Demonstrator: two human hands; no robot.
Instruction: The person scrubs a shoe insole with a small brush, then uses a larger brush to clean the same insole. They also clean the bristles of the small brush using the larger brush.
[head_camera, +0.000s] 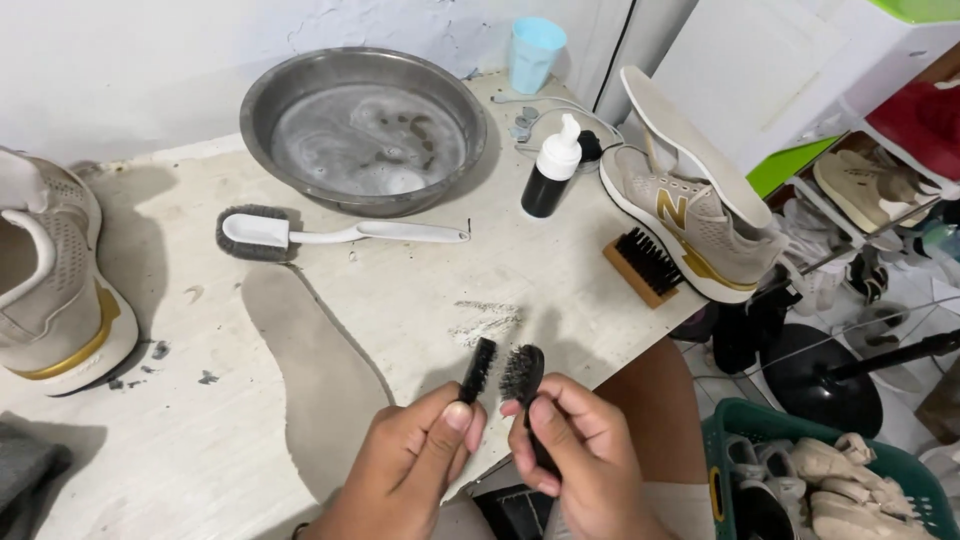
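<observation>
Handles of 2 small black brushes (500, 370) inside closed fists, left-hand shoe (50, 280) cropped at frame edge

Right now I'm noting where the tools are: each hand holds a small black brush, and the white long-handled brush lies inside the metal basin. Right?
Not quite. The head view shows the white long-handled brush on the table, in front of the metal basin, not inside it. Left hand and right hand each hold a small black brush.

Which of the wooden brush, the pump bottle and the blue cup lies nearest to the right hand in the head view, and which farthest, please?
From the right hand:
1. Wooden brush, nearest, up and to the right near the table edge.
2. Pump bottle, farther back, beside the basin.
3. Blue cup, farthest, against the wall.
</observation>
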